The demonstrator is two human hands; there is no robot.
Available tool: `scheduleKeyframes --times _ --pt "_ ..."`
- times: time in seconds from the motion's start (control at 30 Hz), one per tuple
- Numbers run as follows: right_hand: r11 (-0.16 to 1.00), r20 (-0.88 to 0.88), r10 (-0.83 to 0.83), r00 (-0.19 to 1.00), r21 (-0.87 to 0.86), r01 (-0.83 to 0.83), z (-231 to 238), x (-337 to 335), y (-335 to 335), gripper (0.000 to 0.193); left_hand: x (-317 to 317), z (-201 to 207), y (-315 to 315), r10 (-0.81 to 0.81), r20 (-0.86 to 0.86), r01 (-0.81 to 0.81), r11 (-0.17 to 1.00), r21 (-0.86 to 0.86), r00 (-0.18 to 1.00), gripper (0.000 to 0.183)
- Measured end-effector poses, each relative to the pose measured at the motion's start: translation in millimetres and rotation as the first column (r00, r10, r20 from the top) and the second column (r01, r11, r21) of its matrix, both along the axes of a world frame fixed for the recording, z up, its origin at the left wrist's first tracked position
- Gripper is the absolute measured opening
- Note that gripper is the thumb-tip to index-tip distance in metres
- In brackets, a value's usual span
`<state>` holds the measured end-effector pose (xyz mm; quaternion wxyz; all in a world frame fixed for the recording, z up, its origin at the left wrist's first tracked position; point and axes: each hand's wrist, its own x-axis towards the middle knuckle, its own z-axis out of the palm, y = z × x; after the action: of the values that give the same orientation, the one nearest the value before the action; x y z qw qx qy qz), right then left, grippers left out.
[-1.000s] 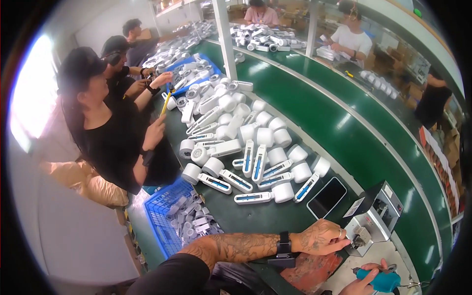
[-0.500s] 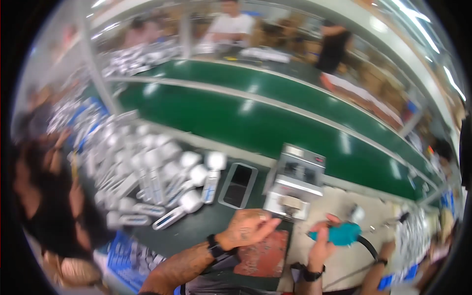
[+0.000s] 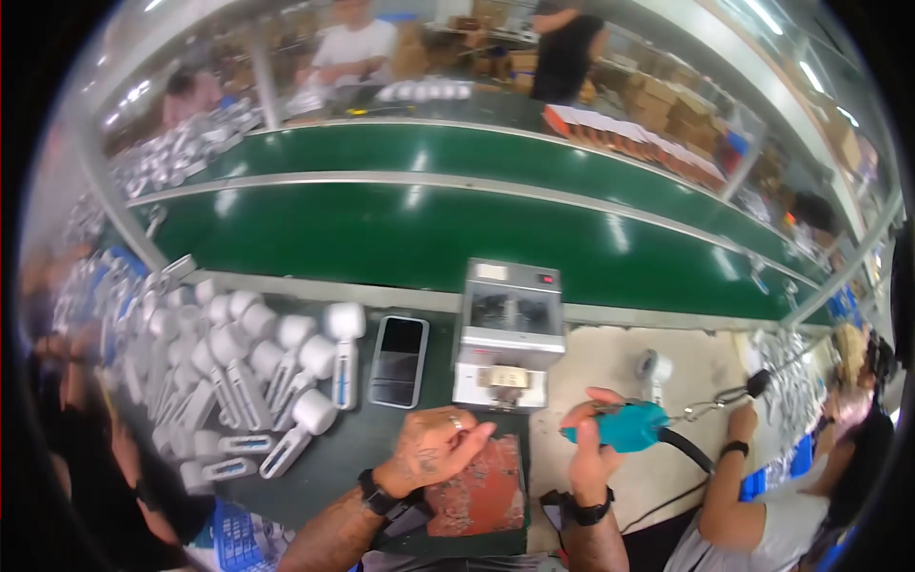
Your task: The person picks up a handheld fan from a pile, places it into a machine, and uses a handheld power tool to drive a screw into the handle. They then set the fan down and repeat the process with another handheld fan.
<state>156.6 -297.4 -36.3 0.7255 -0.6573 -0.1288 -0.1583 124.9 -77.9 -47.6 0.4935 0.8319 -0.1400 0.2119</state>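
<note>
My right hand (image 3: 593,448) is wrapped round a teal electric screwdriver (image 3: 631,426) lying sideways, its black cable trailing to the right and a coiled hanger line hooked on it. My left hand (image 3: 434,448) hovers over a worn red pad (image 3: 479,496), fingers curled together toward the thumb; whatever they pinch, if anything, is hidden. Just beyond both hands stands a grey box-shaped screw feeder (image 3: 510,329) with a small pale block at its front. A white round-headed part with a handle (image 3: 653,367) stands on the light board beyond the screwdriver.
White scoops with long handles (image 3: 229,372) lie heaped at left, beside a phone (image 3: 398,362). A green conveyor belt (image 3: 381,234) runs across behind the bench. A co-worker's arm (image 3: 739,477) is close at right, another person at left. More white parts (image 3: 772,381) lie at far right.
The view has swung to the right, so the bench things sit further left in the picture. My right hand still holds the screwdriver; my left hand stays near the red pad.
</note>
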Motion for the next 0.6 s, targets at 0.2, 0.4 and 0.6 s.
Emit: scheduleKeyframes --times 0.2,0.4,0.6 --pt "1.000 -0.009 -0.012 1.000 0.004 0.012 0 -3 3 0.041 -2 -1 4 -0.019 -0.016 0.019 1.000 0.022 1.000 0.027" --pt "1.000 -0.009 -0.013 1.000 0.007 0.013 2 -4 6 0.042 -4 1 4 -0.004 0.002 0.004 1.000 0.008 1.000 0.028" --pt "0.997 0.036 -0.060 0.998 -0.048 0.062 4 -1 8 0.046 -2 -5 4 -0.021 -0.005 0.021 0.999 0.028 1.000 0.029"
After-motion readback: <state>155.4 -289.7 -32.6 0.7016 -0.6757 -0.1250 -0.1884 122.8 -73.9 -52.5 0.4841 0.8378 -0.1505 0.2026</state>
